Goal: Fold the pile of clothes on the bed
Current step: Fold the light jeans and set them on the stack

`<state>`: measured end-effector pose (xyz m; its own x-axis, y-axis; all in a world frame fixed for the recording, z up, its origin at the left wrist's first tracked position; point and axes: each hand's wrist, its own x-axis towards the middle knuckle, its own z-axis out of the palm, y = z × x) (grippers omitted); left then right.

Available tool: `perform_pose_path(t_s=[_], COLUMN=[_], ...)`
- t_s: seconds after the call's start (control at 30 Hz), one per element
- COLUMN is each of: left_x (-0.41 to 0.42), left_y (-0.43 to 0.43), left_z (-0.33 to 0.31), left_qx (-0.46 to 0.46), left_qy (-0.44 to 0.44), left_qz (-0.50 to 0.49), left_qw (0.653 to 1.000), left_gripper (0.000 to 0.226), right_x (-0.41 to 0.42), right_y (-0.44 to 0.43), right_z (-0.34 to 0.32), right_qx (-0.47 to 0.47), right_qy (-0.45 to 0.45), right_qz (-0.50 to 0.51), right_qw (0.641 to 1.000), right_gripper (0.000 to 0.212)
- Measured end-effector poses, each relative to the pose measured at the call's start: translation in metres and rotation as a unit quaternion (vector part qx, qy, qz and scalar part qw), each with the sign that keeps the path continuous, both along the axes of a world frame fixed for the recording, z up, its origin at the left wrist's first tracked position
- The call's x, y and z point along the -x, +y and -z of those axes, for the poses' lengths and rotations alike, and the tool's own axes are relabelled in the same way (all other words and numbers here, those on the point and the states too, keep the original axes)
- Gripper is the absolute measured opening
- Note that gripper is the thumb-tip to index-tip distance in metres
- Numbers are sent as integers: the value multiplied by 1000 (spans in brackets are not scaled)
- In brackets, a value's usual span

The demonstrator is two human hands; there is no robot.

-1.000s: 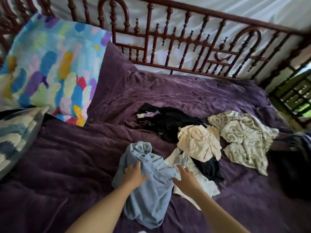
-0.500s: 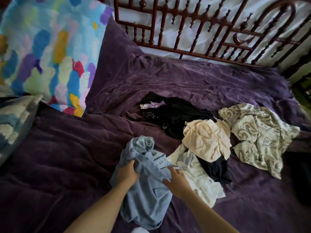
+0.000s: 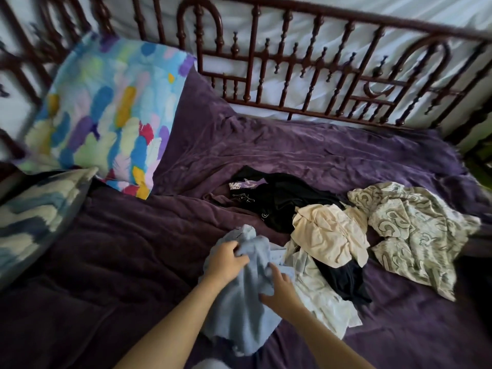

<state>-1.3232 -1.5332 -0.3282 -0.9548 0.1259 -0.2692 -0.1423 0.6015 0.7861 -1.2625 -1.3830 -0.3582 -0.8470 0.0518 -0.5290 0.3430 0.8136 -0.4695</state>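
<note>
- Left hand point(image 3: 226, 259) is closed, fingers curled around a bunched upper fold of the light blue shirt point(image 3: 239, 315).
- Right hand point(image 3: 279, 290) also grips the shirt's soft, crumpled cloth, just beside the left.
- The shirt is on the purple velvety bedspread point(image 3: 133, 249), touching the pile's near edge.
- The pile holds a cream top point(image 3: 327, 235), a black printed tee point(image 3: 287, 201) and a swirl-patterned cloth point(image 3: 415, 230), all rumpled.

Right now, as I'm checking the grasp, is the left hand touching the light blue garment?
Touching. The head view shows the left hand gripping a bunched fold of the light blue garment.
</note>
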Motion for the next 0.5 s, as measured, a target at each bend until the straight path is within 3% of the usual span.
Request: perform_pose_path(t_s=[0.1, 0.17, 0.33, 0.43, 0.5], left_x=[15, 23, 26, 23, 23], left_y=[7, 12, 24, 26, 23], left_z=[-70, -123, -257, -320, -344], left_qx=[-57, -83, -159, -208, -234], left_qy=[107, 183, 348, 410, 434], left_qz=[0, 18, 33, 14, -3], left_qw=[993, 979, 923, 888, 870], left_gripper=[12, 6, 5, 24, 29], right_x=[10, 17, 35, 44, 49], right_y=[0, 3, 26, 42, 53], right_z=[-32, -62, -138, -194, -225], right_qx=[28, 56, 8, 113, 192], right_qy=[143, 260, 517, 507, 468], right_qz=[16, 50, 157, 204, 206], right_qw=[989, 963, 842, 830, 838], right_gripper=[88, 88, 89, 95, 71])
